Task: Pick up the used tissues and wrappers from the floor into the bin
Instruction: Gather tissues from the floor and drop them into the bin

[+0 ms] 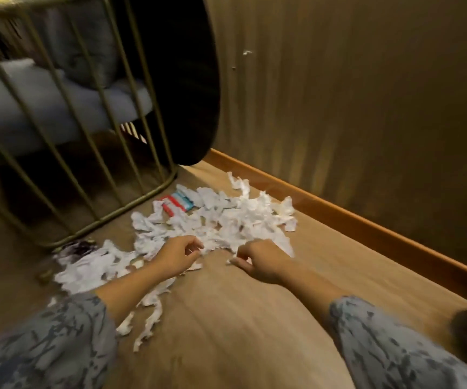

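A heap of crumpled white tissues [243,217] lies spread over the wooden floor [226,318], from the chair base to near the skirting. A red and blue wrapper [176,204] sits at the heap's far edge. A dark purple wrapper [79,247] lies by the chair base at the left. My left hand [177,255] rests on the heap's near edge, fingers curled around tissue. My right hand [257,262] is beside it, fingers pinched on a small white tissue scrap. No bin is in view.
A chair with a gold wire frame [94,169] and a grey cushion [44,108] stands at the left, its base ring touching the tissues. A brown wall [367,108] with an orange skirting board [339,220] runs along the right. A dark rounded object [193,80] stands behind the chair.
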`<action>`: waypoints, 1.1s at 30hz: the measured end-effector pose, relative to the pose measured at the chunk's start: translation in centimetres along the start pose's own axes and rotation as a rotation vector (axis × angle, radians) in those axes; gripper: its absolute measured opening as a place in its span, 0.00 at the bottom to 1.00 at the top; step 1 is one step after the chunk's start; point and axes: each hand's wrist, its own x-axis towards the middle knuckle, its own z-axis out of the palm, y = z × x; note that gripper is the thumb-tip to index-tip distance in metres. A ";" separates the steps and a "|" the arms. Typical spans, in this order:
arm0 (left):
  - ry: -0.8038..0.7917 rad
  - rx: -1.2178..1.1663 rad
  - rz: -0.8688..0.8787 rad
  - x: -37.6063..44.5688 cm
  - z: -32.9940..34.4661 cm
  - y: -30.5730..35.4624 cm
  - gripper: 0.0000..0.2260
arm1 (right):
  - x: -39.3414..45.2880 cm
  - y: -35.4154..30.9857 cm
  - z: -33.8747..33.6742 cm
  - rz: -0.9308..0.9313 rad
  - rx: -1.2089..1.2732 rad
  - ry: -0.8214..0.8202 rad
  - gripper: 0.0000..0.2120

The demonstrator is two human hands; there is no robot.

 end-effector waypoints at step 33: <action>0.657 0.035 -0.188 -9.9 10.1 -27.4 0.22 | 8.3 -15.5 29.5 -0.065 0.157 0.125 0.16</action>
